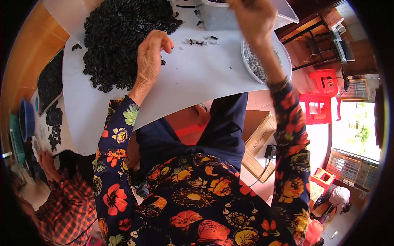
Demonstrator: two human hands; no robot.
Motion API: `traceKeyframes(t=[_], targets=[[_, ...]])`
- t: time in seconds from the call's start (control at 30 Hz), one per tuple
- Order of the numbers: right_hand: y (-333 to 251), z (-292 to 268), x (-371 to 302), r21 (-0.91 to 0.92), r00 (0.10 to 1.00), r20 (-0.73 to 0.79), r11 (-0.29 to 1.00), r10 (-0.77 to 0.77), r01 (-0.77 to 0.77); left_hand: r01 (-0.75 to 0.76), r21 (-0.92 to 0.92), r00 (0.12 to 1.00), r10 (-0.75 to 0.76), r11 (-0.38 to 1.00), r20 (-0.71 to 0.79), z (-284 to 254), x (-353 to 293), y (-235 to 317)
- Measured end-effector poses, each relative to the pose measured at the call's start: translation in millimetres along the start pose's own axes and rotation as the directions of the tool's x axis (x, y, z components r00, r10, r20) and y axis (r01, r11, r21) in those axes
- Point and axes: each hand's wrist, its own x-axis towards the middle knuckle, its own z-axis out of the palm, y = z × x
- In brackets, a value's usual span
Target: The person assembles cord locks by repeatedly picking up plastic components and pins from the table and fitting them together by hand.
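Note:
My left hand (pixel 151 57) is closed beside a large pile of small black plastic pieces with holes (pixel 117 39), its fingers curled together. Something small and dark shows at the fingertips, too little to name. My right hand (pixel 256 24) reaches over a translucent plastic bin (pixel 217 18); its fingers are blurred and partly cut off by the upper edge. Under my right wrist stands a white bowl (pixel 245 55) of small clear pieces (pixel 255 63). Between the hands, several short black parts (pixel 197 42) lie on the white table (pixel 188 74).
Left of the table, a tray of black pieces (pixel 50 80), a loose black heap (pixel 53 123) and a blue basin (pixel 26 119) stand near a person in a checked shirt (pixel 67 209). A cardboard box (pixel 258 143) lies by my legs. Red stools (pixel 318 108) stand to the right.

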Motion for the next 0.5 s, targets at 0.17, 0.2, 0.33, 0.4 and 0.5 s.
traceKeyframes(t=[0.17, 0.2, 0.33, 0.4, 0.5], targets=[[-19, 1, 19, -0.111, 0.973, -0.002, 0.967, -0.23, 0.228, 0.012, -0.118, 0.987, -0.03, 0.993, -0.156, -19, 11, -8], [-17, 12, 5, -0.033, 0.978, 0.013, 0.977, -0.21, 0.21, -0.007, -0.129, 0.989, -0.012, 0.992, -0.148, -22, 12, -8], [-18, 64, -49, 0.127, 0.865, 0.436, 0.969, -0.248, 0.214, 0.008, -0.101, 0.98, -0.028, 0.995, -0.198, -21, 11, -3], [-11, 75, -63, 0.001, 0.813, 0.553, 0.976, -0.182, 0.218, 0.019, -0.114, 0.974, -0.044, 0.993, -0.224, -13, 13, -2], [-1, 94, -70, -0.079, 0.736, 0.656, 0.953, -0.171, 0.292, -0.015, -0.083, 0.98, -0.002, 0.996, -0.197, -15, 16, -5]])
